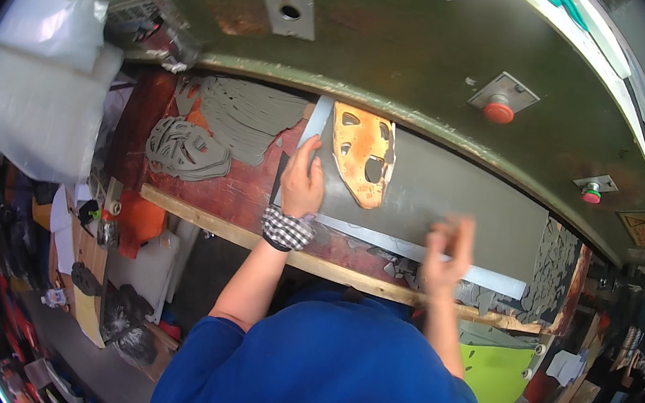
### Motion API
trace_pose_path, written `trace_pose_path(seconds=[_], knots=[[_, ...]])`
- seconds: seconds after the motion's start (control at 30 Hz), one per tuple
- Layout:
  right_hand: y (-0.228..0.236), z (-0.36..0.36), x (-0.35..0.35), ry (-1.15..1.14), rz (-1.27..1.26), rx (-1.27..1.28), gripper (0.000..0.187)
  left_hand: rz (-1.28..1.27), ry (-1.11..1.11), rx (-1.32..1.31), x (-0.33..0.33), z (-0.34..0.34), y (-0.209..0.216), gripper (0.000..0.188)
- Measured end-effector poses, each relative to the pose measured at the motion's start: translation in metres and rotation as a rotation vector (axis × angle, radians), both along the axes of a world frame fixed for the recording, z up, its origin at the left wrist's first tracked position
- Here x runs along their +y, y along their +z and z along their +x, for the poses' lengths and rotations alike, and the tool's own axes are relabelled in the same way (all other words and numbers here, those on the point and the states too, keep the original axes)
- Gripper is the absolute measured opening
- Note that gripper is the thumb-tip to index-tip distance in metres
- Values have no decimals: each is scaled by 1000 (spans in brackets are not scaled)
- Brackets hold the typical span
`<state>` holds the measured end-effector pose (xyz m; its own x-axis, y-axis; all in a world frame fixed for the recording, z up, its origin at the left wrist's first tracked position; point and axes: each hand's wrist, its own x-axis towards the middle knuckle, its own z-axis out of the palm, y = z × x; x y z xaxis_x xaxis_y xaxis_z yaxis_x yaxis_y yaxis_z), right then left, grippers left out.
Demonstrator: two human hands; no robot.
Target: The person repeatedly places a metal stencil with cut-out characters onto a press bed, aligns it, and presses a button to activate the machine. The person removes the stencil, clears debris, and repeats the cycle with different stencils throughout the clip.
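Observation:
A dark grey sheet (461, 190) lies on the bench, with pale blue-white strips (502, 282) along its left and near edges. On its left part rests a yellow-tan, tapered cutting die (358, 175) with several holes. My left hand (303, 187), with a black-and-white checked band at the wrist, touches the left strip beside the die, its fingers stretched out. My right hand (447, 257) is smeared by motion over the sheet's near edge. Its fingers look apart, with nothing visible between them.
Left of the sheet lie stacked grey cut pieces (188, 151) and layered grey strips (248, 116). Grey scraps (554, 270) cover the bench's right end. A green machine beam (406, 47) spans the far side, carrying a red button (499, 110). A wooden rail (211, 226) edges the bench.

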<state>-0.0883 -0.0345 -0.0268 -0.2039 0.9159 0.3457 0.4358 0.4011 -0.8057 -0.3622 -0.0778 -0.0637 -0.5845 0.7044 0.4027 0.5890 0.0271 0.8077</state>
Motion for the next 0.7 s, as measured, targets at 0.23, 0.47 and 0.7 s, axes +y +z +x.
trace_pose_path(seconds=[0.23, 0.47, 0.7], knots=[[76, 112, 182, -722, 318, 13, 73, 73, 38, 247, 21, -2, 13, 7], [71, 92, 237, -748, 462, -123, 100, -80, -88, 255, 37, 3, -18, 8], [59, 94, 192, -624, 320, -64, 89, -59, -139, 268, 42, 0, -6, 8]])
